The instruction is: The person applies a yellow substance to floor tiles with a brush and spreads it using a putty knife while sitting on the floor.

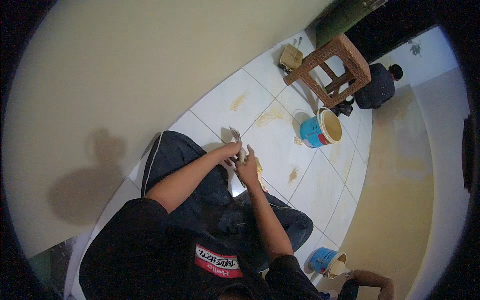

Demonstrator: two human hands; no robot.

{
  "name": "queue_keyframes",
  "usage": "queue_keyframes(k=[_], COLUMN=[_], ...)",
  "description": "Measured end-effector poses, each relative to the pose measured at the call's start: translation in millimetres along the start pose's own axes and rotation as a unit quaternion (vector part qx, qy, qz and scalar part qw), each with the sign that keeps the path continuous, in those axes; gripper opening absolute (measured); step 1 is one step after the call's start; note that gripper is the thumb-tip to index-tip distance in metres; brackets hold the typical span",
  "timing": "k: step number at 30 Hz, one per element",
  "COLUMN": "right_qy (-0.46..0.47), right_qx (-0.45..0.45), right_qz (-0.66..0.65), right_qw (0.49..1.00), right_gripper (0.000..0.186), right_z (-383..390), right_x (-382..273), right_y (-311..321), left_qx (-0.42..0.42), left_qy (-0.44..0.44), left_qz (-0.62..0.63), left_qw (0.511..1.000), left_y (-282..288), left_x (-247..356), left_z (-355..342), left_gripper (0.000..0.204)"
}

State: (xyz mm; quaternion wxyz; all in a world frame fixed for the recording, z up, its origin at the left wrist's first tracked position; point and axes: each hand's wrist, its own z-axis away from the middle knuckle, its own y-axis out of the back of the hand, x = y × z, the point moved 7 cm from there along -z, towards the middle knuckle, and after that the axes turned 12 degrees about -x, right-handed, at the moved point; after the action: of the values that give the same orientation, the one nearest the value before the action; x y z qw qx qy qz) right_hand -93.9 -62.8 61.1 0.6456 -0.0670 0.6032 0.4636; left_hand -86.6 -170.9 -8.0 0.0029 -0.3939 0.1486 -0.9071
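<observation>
My left hand [230, 151] and my right hand [246, 171] meet in front of my crossed legs. Between them is a putty knife [235, 133], its flat, stained end sticking out past my left fingers and pointing away from me. The fingers of both hands are closed around its handle, which they partly cover. Just beyond my right hand lies something yellow [259, 169] on the floor, mostly hidden by that hand and wrist.
A blue paint bucket [313, 132] stands ahead right, near a brown stool [361, 62] and a tan, box-like object [291, 56]. A person [376, 87] sits beyond. At lower right, another person's arm [372, 278] reaches by a second blue bucket [322, 260]. Yellowish smears mark the white tiles [272, 170].
</observation>
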Motion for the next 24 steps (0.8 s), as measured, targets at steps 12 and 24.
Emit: queue_keyframes(k=[12,24], right_qy=[-0.081,-0.064], right_qx=[-0.095,-0.151], right_qz=[0.29,0.364], right_qw=[0.949,0.917], right_gripper=[0.064,0.045], right_z=[-70.6,-98.6], right_x=[-76.7,-58.1], right_y=[-5.9,9.8], left_qx=[0.241,0.228], left_qy=[-0.082,-0.009], left_qz=[-0.105,-0.258], left_qw=[0.961,0.939], left_y=[63.1,48.5], left_x=[27.1,85.9], left_z=[16.5,111.4], left_gripper=[0.072,0.064])
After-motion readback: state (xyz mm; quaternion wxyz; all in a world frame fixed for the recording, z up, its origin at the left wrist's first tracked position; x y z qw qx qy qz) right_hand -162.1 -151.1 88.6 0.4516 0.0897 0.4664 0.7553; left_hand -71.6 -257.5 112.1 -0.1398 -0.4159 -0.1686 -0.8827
